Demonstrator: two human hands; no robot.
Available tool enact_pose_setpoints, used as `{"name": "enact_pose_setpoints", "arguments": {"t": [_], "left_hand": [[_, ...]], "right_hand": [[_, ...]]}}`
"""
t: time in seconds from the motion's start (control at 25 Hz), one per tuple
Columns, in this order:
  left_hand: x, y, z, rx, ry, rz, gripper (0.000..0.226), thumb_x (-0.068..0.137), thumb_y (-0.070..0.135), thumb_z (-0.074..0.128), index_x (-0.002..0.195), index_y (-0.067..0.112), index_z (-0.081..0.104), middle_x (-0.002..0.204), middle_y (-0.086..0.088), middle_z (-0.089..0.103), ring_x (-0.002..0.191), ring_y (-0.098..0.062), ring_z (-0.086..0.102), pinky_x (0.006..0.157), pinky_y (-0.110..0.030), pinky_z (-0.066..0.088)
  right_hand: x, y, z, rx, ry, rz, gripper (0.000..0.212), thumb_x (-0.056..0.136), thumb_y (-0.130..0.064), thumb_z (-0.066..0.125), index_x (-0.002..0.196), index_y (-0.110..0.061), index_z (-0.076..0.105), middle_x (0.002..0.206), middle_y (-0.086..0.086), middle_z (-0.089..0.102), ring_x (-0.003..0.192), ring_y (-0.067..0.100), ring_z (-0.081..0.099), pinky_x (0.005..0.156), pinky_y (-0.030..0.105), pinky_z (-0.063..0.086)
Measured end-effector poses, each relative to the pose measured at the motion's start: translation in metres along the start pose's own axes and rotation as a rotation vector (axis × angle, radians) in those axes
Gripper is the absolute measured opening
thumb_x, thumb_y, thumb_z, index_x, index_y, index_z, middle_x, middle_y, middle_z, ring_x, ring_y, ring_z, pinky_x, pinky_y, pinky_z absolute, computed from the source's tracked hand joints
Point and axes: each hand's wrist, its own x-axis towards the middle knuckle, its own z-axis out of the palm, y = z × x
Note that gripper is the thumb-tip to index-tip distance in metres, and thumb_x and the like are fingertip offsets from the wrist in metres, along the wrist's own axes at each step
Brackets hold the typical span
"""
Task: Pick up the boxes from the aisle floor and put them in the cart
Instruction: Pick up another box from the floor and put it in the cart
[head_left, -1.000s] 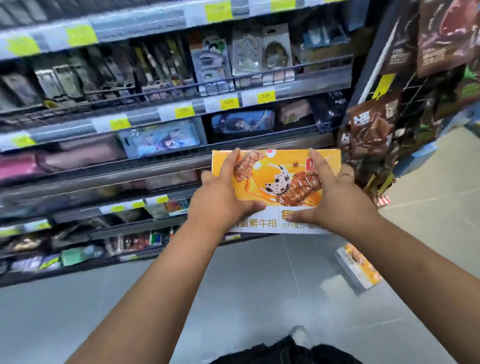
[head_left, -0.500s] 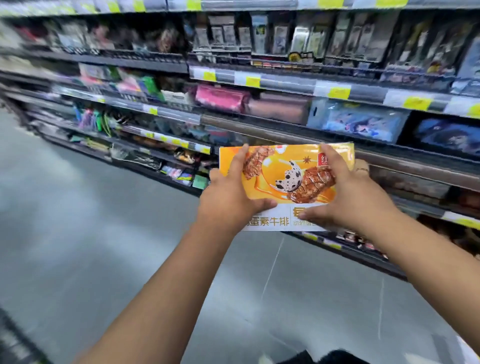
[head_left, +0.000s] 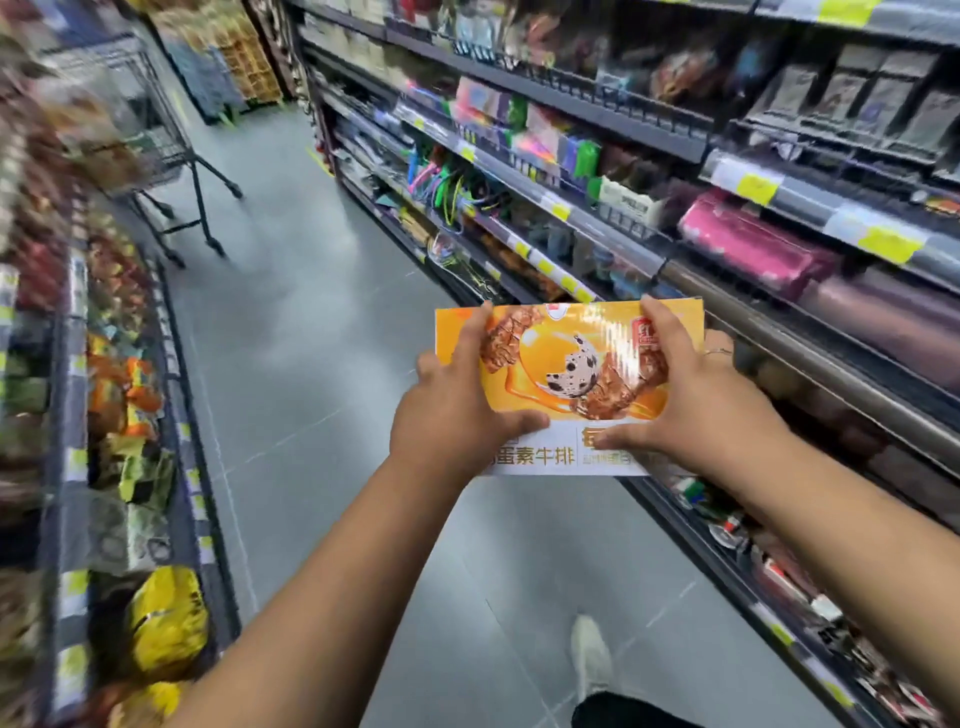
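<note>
Centre: box (head_left: 571, 364); left grip (head_left: 447, 421) on its 9 o'clock end, right grip (head_left: 711, 410) on its 3 o'clock end. 11 o'clock, well ahead: cart (head_left: 150, 130) on aisle floor (head_left: 291, 364). 9 o'clock: left shelving (head_left: 67, 415). 3 o'clock: right shelving (head_left: 779, 260).

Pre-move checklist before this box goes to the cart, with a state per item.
1. Box held at both ends: left-hand grip and right-hand grip hold the orange box: ok.
2. Cart located: the cart stands up the aisle, on the left: ok.
3. Cart within arm's reach: it stands well ahead, so walking comes first: not ok.
4. Path: the grey floor between shows no obstacle: ok.
5. Room in the cart basket: too blurred: cannot tell.
</note>
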Motion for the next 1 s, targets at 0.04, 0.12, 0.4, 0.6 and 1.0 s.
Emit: {"name": "enact_pose_setpoints", "arguments": {"t": [0.04, 0.12, 0.4, 0.6, 1.0], "left_hand": [[0.013, -0.007, -0.006, -0.005, 0.027, -0.037, 0.115, 0.062, 0.063, 0.08, 0.146, 0.055, 0.001, 0.127, -0.011, 0.042, 0.105, -0.037, 0.06, 0.089, -0.037, 0.046], [0.038, -0.02, -0.02, -0.009, 0.074, -0.116, 0.115, 0.062, 0.063, 0.079, 0.146, 0.054, 0.001, 0.127, -0.011, 0.042, 0.106, -0.037, 0.06, 0.09, -0.038, 0.046], [0.114, -0.084, -0.074, -0.046, 0.221, -0.372, 0.117, 0.062, 0.064, 0.08, 0.148, 0.052, 0.002, 0.126, -0.012, 0.043, 0.104, -0.038, 0.061, 0.089, -0.038, 0.047], [0.176, -0.175, -0.119, -0.062, 0.275, -0.496, 0.119, 0.06, 0.065, 0.079, 0.149, 0.051, 0.001, 0.128, -0.015, 0.043, 0.104, -0.039, 0.061, 0.093, -0.039, 0.046], [0.331, -0.341, -0.254, 0.003, 0.328, -0.547, 0.118, 0.061, 0.067, 0.078, 0.147, 0.053, -0.002, 0.127, -0.014, 0.042, 0.104, -0.038, 0.06, 0.087, -0.038, 0.047]], "right_hand": [[0.022, -0.011, 0.0, -0.008, -0.017, -0.045, 0.138, 0.044, -0.066, 0.085, 0.145, -0.052, -0.009, 0.136, 0.02, 0.032, 0.107, 0.038, 0.059, 0.093, 0.041, 0.047], [0.065, -0.036, 0.0, -0.039, -0.055, -0.139, 0.14, 0.044, -0.067, 0.085, 0.146, -0.05, -0.009, 0.137, 0.021, 0.032, 0.11, 0.038, 0.057, 0.094, 0.041, 0.045], [0.192, -0.148, 0.02, -0.089, -0.168, -0.406, 0.141, 0.044, -0.065, 0.085, 0.147, -0.049, -0.009, 0.139, 0.024, 0.028, 0.111, 0.04, 0.055, 0.095, 0.04, 0.044], [0.269, -0.256, 0.069, -0.126, -0.234, -0.534, 0.141, 0.043, -0.068, 0.084, 0.147, -0.047, -0.009, 0.14, 0.025, 0.029, 0.107, 0.041, 0.058, 0.096, 0.041, 0.045], [0.416, -0.478, 0.143, -0.048, -0.272, -0.581, 0.136, 0.048, -0.063, 0.085, 0.147, -0.049, -0.006, 0.144, 0.021, 0.025, 0.109, 0.042, 0.057, 0.095, 0.041, 0.045]]}}
